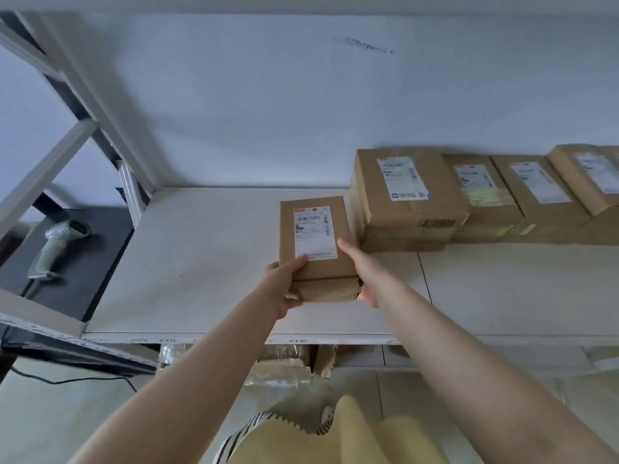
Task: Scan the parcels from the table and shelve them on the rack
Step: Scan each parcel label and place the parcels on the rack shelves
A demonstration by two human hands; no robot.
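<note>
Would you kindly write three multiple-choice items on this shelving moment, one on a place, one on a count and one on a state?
1. Where does the scanner lie?
A. on the dark table left of the rack
B. on the shelf
C. in a hand

2. How many parcels stand in the row at the shelf's back right?
A. one
B. four
C. seven

3. How is the small parcel held?
A. by the left hand alone
B. by nobody
C. by both hands, right hand included

Answers: 1 A, it lies on dark surface; 2 B, four labels show; 3 C, hands flank it.
</note>
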